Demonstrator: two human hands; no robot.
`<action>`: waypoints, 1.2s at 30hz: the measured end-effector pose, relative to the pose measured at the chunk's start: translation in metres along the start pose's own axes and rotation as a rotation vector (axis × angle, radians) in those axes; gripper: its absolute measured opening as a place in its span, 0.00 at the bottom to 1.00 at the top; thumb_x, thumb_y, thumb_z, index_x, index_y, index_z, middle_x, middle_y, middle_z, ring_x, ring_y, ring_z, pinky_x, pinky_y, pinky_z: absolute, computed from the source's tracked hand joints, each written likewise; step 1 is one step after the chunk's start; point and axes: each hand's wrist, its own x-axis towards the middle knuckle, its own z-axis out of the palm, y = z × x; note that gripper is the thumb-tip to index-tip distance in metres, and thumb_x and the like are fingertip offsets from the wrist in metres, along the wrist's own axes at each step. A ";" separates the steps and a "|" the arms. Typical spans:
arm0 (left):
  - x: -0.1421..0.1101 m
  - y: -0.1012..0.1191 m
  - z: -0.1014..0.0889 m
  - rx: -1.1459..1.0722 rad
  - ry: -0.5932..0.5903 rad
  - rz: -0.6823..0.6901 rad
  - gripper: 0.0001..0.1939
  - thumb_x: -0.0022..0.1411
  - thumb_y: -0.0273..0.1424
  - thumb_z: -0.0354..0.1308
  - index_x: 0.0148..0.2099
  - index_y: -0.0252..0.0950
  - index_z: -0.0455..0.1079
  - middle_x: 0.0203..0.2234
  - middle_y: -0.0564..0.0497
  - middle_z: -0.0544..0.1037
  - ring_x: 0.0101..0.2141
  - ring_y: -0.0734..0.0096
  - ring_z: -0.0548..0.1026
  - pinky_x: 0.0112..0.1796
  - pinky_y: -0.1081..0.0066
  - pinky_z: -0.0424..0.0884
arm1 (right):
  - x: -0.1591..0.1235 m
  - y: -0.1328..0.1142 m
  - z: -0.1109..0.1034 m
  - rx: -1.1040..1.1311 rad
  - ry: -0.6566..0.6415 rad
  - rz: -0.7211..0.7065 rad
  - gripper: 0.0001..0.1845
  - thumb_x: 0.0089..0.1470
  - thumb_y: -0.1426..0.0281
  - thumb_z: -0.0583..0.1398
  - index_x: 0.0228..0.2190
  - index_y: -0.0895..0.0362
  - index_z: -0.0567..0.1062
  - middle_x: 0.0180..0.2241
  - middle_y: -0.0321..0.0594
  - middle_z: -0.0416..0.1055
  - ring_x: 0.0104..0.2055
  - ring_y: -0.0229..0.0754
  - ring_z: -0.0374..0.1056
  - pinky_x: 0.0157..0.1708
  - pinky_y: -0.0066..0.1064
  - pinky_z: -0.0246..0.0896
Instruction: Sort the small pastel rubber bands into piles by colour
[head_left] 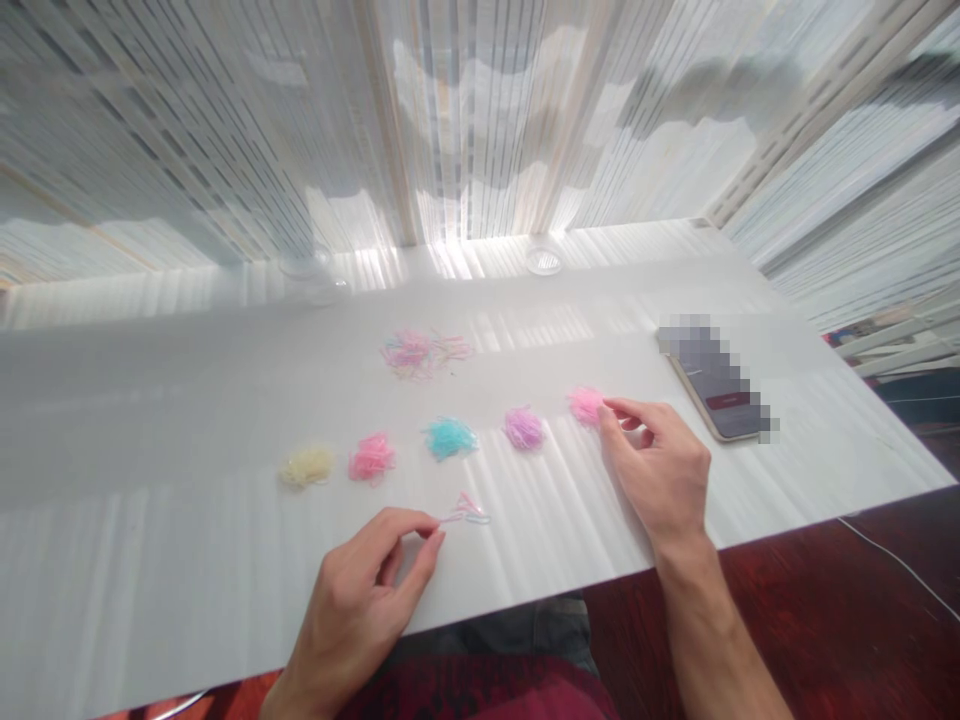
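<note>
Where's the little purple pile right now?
In the head view, the purple pile lies just right of centre, between the turquoise pile and the light pink pile at the right hand.

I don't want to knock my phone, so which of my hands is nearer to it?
Right. The right hand is just beside the phone, to its left; the left hand is farther left and lower in view.
</note>
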 end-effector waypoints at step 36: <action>0.005 -0.002 0.005 0.179 0.097 0.350 0.07 0.73 0.22 0.54 0.49 0.36 0.70 0.38 0.46 0.80 0.37 0.68 0.80 0.38 0.70 0.77 | -0.063 -0.076 0.016 0.489 -0.542 -0.395 0.08 0.64 0.75 0.63 0.45 0.55 0.78 0.35 0.41 0.75 0.38 0.44 0.72 0.37 0.36 0.72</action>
